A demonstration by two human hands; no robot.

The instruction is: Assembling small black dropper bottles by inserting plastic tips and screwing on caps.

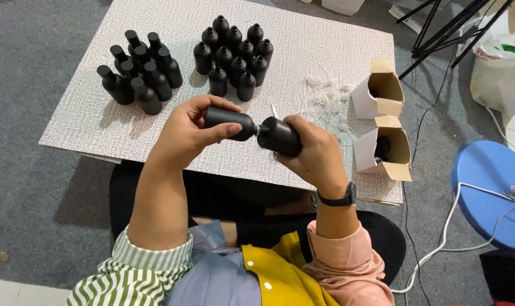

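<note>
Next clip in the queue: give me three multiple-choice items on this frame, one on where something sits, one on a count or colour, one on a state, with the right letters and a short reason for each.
1. Where do the two open cardboard boxes lie?
A. At the right edge of the textured board
B. On the blue round stool
C. Between the two groups of bottles

2. What colour are the small bottles standing on the board?
A. White
B. Black
C. Green

3. How does the left hand stand?
A. Flat on the board
B. Open in the air
C. Closed around a black bottle

Answers:
1 A: both boxes rest on the board's right side, flaps open.
2 B: the capped group and the uncapped group are all black.
3 C: its fingers wrap the bottle, held neck to neck against another bottle in the right hand.
</note>
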